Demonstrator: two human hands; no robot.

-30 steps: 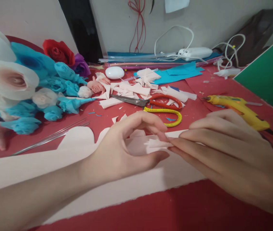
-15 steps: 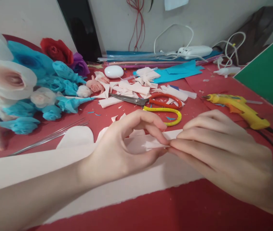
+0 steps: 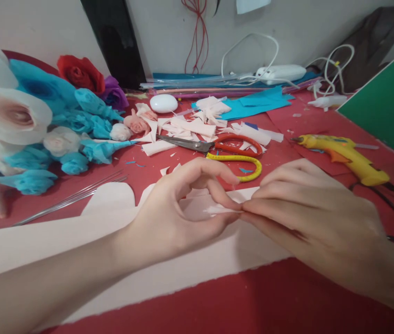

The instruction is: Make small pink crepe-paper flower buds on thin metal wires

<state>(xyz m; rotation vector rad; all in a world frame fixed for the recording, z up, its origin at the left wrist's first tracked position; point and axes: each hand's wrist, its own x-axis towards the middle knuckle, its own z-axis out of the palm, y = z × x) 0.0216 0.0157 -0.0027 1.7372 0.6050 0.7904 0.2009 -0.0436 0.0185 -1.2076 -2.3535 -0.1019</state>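
Observation:
A small twisted piece of pale pink paper (image 3: pixel 216 210) is pinched between the fingertips of my left hand (image 3: pixel 179 208). My right hand (image 3: pixel 322 222) pinches the same piece at its right end, fingertips touching those of the left; that end is hidden. Below both hands stretches a long pale pink paper strip (image 3: pixel 197 273). Just beyond them lie scissors (image 3: pixel 207 147) with one red and one yellow handle. Cut rounded paper pieces (image 3: pixel 110 199) rest left of my left hand, beside thin metal wires (image 3: pixel 68 202).
Blue, white and red paper flowers (image 3: pixel 80 74) crowd the left side. Pale paper scraps (image 3: pixel 190 127) and blue paper (image 3: pixel 259 103) lie behind the scissors. A yellow glue gun (image 3: pixel 346 155) sits at right, its cord trailing. A white power strip (image 3: pixel 280 74) stands by the wall.
My right hand has rolled slightly and shifted a little to the left, with its fingertips still at the paper. My left hand has barely moved.

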